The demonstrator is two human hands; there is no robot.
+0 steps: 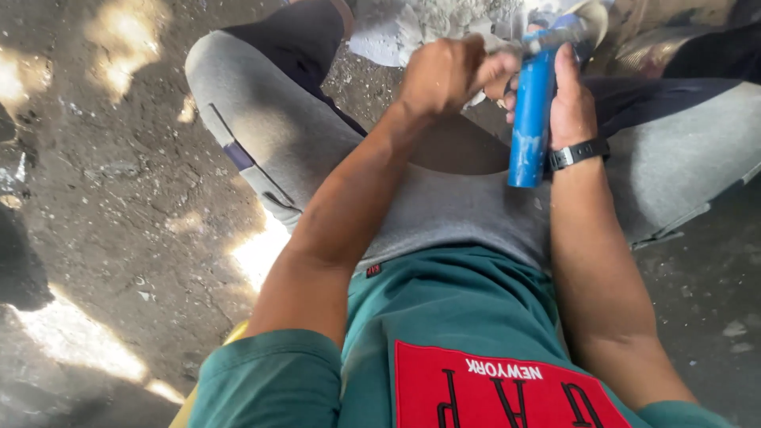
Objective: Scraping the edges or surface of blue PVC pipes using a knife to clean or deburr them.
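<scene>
I sit on the ground with my knees spread, in grey trousers (444,206) and a green shirt. My right hand (572,101), with a black watch on its wrist, grips a blue cylindrical power tool (529,119), an angle grinder by its shape, held upright between my legs. My left hand (444,73) is clenched at the tool's head, next to its grey guard (583,24); what its fingers hold is hidden. A pale, dusty stone-like piece (396,32) lies just beyond my hands.
Dark dirt ground (119,198) with sun patches stretches to the left. A dark object (20,261) sits at the left edge. A yellow edge (230,337) shows under my left arm. Dark fabric and scrap lie at the top right.
</scene>
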